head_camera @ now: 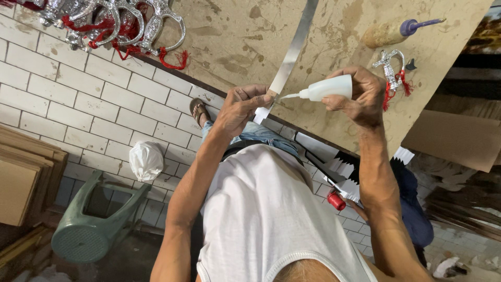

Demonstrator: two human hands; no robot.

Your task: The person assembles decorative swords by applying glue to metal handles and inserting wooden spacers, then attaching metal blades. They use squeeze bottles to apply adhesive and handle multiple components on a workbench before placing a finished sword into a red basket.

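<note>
Pinched between left hand (241, 107) thumb and fingers: near end of a long silver metal strip (292, 52), pinned flat on the stained work board (334, 115) so it can't shift. Right hand (360, 96) is wrapped closed around a white squeeze bottle (327, 87), held sideways, nozzle tip at the strip end just beside the left fingers. Contents not visible through the opaque body. Second bottle with purple nozzle (396, 30) lies farther up the board, apart; silver ornament with red tassel (392, 73) just beyond the right hand.
</note>
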